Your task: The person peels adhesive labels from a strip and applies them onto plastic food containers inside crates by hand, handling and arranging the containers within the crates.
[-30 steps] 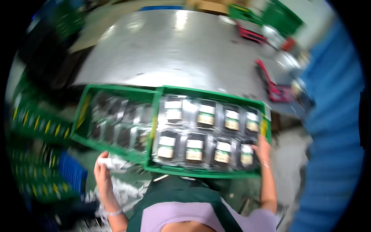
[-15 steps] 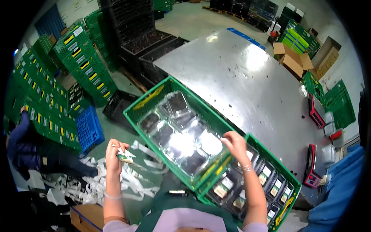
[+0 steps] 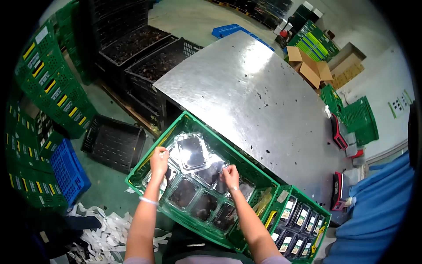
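A green crate [image 3: 228, 132] holds clear lidded punnets with dark contents. One punnet [image 3: 191, 152] lies tilted on top of the others. My left hand [image 3: 159, 166] is closed over the crate's left part, its fingers pinched on something too small to make out. My right hand [image 3: 230, 177] is at the middle of the crate, fingers pinched beside a punnet [image 3: 211, 171]; what they hold, if anything, is hidden. To the right, a second green crate [image 3: 329, 214] contains labelled punnets [image 3: 302, 217].
A metal table [image 3: 228, 79] with dark crumbs stands beyond the crates. Red scales [image 3: 337, 191] sit at its right edge. Black crates [image 3: 115, 143], stacked green crates [image 3: 57, 94] and a blue crate [image 3: 68, 171] stand left. White strips [image 3: 105, 233] litter the floor.
The view has swung toward the left crate. Both hands are now over that crate's punnets; the left was outside it with a label strip, and one punnet now lies differently on top.
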The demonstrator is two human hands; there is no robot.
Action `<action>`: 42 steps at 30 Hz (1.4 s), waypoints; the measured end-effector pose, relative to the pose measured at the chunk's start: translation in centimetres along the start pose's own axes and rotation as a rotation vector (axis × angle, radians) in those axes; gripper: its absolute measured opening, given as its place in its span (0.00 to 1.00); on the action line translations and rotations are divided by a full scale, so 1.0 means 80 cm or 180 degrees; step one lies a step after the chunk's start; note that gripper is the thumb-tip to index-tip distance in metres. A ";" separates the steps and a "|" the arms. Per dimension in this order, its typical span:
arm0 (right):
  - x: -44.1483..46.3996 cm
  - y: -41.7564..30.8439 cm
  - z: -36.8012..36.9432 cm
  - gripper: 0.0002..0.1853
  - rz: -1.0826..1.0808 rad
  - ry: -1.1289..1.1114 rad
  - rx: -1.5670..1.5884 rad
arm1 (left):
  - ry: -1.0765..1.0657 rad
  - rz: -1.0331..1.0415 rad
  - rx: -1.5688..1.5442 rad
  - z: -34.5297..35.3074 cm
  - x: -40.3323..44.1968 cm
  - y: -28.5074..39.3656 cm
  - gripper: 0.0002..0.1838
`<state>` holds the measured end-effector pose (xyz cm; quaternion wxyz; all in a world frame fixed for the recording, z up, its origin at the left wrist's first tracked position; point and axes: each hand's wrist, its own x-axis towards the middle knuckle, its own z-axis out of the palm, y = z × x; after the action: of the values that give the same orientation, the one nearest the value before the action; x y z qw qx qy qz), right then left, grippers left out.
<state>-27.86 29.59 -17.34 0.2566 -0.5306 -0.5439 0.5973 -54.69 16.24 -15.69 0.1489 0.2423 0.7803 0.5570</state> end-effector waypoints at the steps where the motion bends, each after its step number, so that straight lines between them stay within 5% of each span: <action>1: -0.003 0.001 -0.005 0.15 0.0069 0.0033 -0.0272 | -0.0247 -0.0507 0.0569 0.007 0.007 0.006 0.13; 4: 0.013 -0.007 0.029 0.20 0.0128 -0.0065 -0.0365 | -0.0339 -0.0403 0.1393 0.039 0.019 -0.006 0.18; 8: 0.036 -0.004 0.093 0.19 0.0297 -0.0220 -0.1366 | -0.1151 -0.0279 0.0747 0.070 0.027 -0.030 0.18; 10: 0.020 0.002 0.089 0.15 0.0470 -0.0231 0.0184 | -0.1325 -0.0034 0.0667 0.057 0.029 -0.029 0.17; 13: -0.077 -0.049 0.062 0.10 0.0210 0.0134 0.0785 | -0.0737 0.0179 0.0810 0.042 0.029 -0.016 0.19; 18: -0.142 0.074 -0.032 0.10 0.0814 0.0828 0.1700 | -0.1231 -0.0599 0.1824 0.058 0.045 -0.022 0.30; 20: -0.131 0.095 -0.062 0.15 0.1524 0.0759 0.1217 | -0.1587 -0.0667 0.1930 0.064 0.040 -0.024 0.30; 21: -0.128 0.096 -0.074 0.26 0.1643 0.0745 -0.0008 | -0.1420 -0.0679 0.1969 0.069 0.037 -0.034 0.29; 22: -0.115 0.122 -0.095 0.41 0.0120 0.0843 -0.2115 | -0.1390 -0.0665 0.1912 0.067 0.036 -0.032 0.29; 23: -0.120 0.075 -0.083 0.47 -0.0095 0.0894 -0.2720 | -0.1398 -0.0614 0.1871 0.064 0.037 -0.031 0.29; 26: -0.074 0.008 -0.057 0.32 -0.0474 0.0502 -0.3369 | -0.1489 -0.0512 0.1656 0.061 0.036 -0.053 0.30; 27: -0.051 0.024 -0.057 0.31 -0.1216 0.0664 -0.3756 | -0.1500 -0.0451 0.1669 0.060 0.033 -0.059 0.31; 29: -0.002 0.011 -0.041 0.31 -0.0786 0.0240 -0.4153 | -0.1460 -0.0277 0.1668 0.057 0.025 -0.061 0.32; 30: 0.018 0.006 -0.026 0.32 -0.0344 -0.0072 -0.4250 | -0.1442 -0.0163 0.1661 0.055 0.020 -0.061 0.33; 32: 0.057 0.066 -0.021 0.34 -0.1474 0.0426 -0.3065 | -0.1357 0.0092 0.1754 0.057 0.018 -0.085 0.32; 34: 0.057 0.039 -0.005 0.37 -0.0956 0.0346 -0.3130 | -0.1336 -0.0135 0.1625 0.047 0.018 -0.046 0.27; 37: 0.061 0.005 0.007 0.36 -0.0107 0.0253 -0.2806 | -0.1206 0.0393 0.1459 0.042 0.023 -0.060 0.24; 38: 0.060 0.018 0.013 0.34 -0.0805 0.0596 -0.2527 | -0.1198 0.0383 0.1458 0.038 0.024 -0.069 0.23; 41: 0.025 0.000 0.033 0.26 -0.1355 0.0652 -0.2509 | -0.1122 0.0477 0.1717 0.016 0.013 -0.057 0.22; 42: -0.030 -0.082 0.012 0.24 -0.1746 -0.0002 -0.2261 | -0.1066 0.0494 0.1769 0.010 0.008 -0.056 0.21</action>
<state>-29.81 28.95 -10.58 0.2072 -0.4218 -0.8359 0.2836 -55.74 16.07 -20.12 0.1603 0.4206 0.8463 0.2849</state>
